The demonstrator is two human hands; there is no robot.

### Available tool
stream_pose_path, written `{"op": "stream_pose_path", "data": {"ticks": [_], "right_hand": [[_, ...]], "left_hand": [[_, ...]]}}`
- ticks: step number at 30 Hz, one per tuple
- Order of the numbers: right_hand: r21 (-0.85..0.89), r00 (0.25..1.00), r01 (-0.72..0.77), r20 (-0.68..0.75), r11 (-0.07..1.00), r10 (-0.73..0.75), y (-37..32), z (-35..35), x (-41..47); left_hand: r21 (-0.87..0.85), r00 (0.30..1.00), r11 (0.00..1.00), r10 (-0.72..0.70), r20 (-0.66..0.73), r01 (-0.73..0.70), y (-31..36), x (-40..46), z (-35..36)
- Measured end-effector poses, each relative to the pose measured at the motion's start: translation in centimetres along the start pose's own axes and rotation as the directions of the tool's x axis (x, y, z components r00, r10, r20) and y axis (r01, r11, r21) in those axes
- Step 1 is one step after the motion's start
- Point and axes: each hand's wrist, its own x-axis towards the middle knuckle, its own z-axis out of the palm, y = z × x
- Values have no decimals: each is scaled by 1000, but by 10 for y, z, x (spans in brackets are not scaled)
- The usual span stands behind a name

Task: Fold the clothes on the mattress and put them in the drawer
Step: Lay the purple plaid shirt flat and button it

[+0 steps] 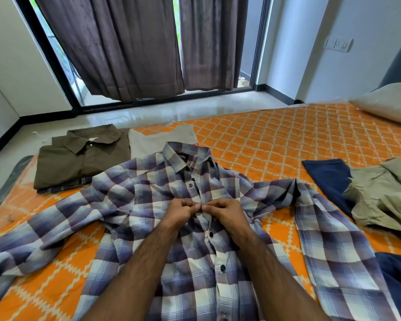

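Observation:
A blue, purple and white plaid shirt (134, 205) lies face up on the orange patterned mattress (276, 144), sleeves spread to both sides. My left hand (181, 213) and my right hand (225, 213) meet at the chest, each pinching the front placket of the plaid shirt at a button. A folded brown shirt (83, 161) lies at the far left on top of another folded plaid garment, with a beige garment (162, 140) beside it. The drawer is not in view.
A rumpled olive garment (384, 195) lies over a navy garment (326, 177) at the right; more navy cloth (398, 279) sits at the lower right. A pillow (389, 103) rests at the far right. Curtains (134, 47) hang over a glass door beyond the floor.

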Motion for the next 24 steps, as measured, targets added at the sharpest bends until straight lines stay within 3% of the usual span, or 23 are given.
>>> {"op": "stream_pose_path", "data": {"ticks": [5, 13, 18, 24], "right_hand": [[94, 993, -86, 90, 992, 77, -5, -9, 3], [-166, 993, 34, -108, 986, -52, 1, 8, -5], [-289, 971, 109, -172, 951, -164, 12, 19, -13], [-392, 953, 159, -179, 906, -244, 16, 24, -14]], "left_hand": [[-41, 1000, 999, 13, -9, -13, 0, -3, 3], [-42, 998, 998, 38, -41, -39, -1, -3, 3], [-145, 999, 989, 7, -54, -15, -2, -4, 2], [17, 993, 998, 56, -106, -55, -9, -4, 5]]}}
